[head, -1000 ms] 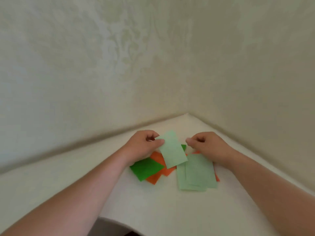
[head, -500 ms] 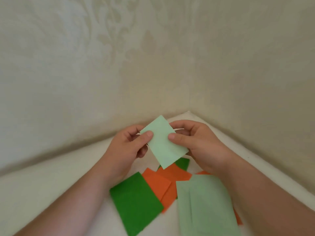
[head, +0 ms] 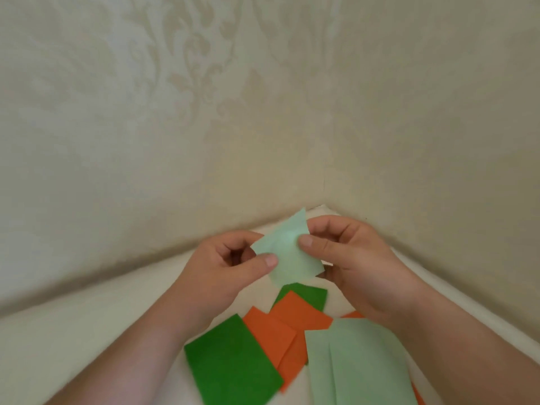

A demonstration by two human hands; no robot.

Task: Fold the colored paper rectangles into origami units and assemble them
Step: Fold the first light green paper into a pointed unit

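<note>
Both hands hold the pale green sheet (head: 287, 252) up above the table (head: 73, 331), between them: the left hand (head: 225, 267) pinches its lower left edge, the right hand (head: 347, 258) its right side. Half a second ago it was flat; now it bows. Beneath lie dark green rectangles (head: 230, 363), orange rectangles (head: 280, 331) and pale green rectangles (head: 359, 363).

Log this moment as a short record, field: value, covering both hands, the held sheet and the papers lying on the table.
held sheet: light green paper, lifted above the table, bent
left hand: pinches its left edge
right hand: pinches its right edge
on table: dark green sheet, orange sheets, light green sheets, overlapping
folded units: none visible
</note>
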